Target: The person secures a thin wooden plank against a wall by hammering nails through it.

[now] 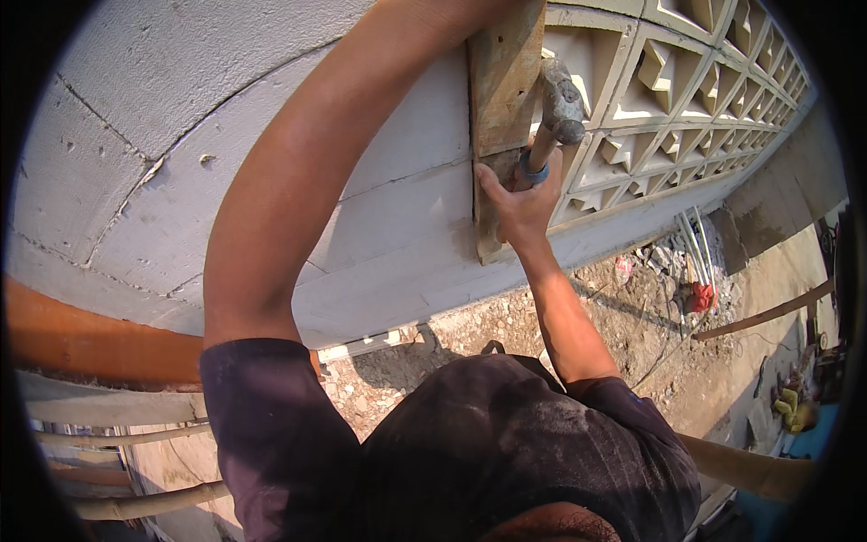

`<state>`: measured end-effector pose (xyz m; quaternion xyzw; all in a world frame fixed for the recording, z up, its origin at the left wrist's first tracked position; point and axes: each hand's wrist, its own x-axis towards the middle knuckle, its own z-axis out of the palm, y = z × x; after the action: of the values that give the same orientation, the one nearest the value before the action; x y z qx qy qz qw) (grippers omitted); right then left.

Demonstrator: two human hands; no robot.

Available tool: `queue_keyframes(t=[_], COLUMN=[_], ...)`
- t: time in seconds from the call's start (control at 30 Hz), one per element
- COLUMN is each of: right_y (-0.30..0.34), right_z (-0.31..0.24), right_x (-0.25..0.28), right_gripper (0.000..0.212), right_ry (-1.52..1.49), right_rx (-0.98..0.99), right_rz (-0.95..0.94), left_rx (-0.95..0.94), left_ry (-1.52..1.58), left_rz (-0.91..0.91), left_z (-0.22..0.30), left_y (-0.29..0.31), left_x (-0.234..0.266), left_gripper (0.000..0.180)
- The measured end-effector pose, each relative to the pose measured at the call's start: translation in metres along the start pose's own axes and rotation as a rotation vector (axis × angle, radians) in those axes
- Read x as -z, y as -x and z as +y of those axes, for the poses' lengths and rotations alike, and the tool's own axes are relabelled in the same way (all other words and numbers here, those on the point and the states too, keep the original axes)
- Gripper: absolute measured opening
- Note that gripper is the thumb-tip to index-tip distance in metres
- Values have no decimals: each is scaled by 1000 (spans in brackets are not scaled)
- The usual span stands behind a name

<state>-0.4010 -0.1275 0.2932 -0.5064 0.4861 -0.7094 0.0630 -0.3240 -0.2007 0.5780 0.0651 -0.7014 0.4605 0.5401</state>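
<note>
My right hand [517,206] grips the wooden handle of a hammer [560,107], just below a blue band on the handle. The steel hammer head is raised beside the right edge of a wooden plank [501,81]. This plank stands upright against a grey block wall [163,108]. My left arm reaches up along the wall to the top of the plank, and its hand is cut off by the upper edge of the picture. My dark shirt fills the lower middle.
Patterned concrete vent blocks [668,99] run along the wall to the right. Rubble and dirt [542,316] lie below, with white pipes [695,248] and a red object [703,295]. Bamboo poles [117,434] and an orange pole [81,343] cross at lower left.
</note>
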Motion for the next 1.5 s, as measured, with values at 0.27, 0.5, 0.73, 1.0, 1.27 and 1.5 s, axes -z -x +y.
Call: queue_keyframes(t=[0.27, 0.5, 0.73, 1.0, 1.27, 1.5], right_y=[1, -15, -68, -76, -87, -86], right_z=[-4, -75, -85, -105, -117, -114], right_x=[40, 65, 77, 55, 38, 32], right_gripper=[36, 22, 18, 14, 15, 14], right_ry=[50, -616, -736, -591, -532, -559], right_rx=[167, -441, -278, -145, 42, -45], right_rz=[98, 45, -36, 7, 38, -119], left_rx=[36, 101, -39, -147, -154, -98], left_ry=[118, 83, -205, -22, 58, 62], left_rz=[-64, -122, -52, 51, 261, 317], left_z=[13, 16, 2, 5, -5, -5], left_y=[-17, -15, 7, -6, -3, 1], left_x=[1, 9, 5, 21, 3, -3], left_gripper=[22, 26, 26, 5, 8, 10])
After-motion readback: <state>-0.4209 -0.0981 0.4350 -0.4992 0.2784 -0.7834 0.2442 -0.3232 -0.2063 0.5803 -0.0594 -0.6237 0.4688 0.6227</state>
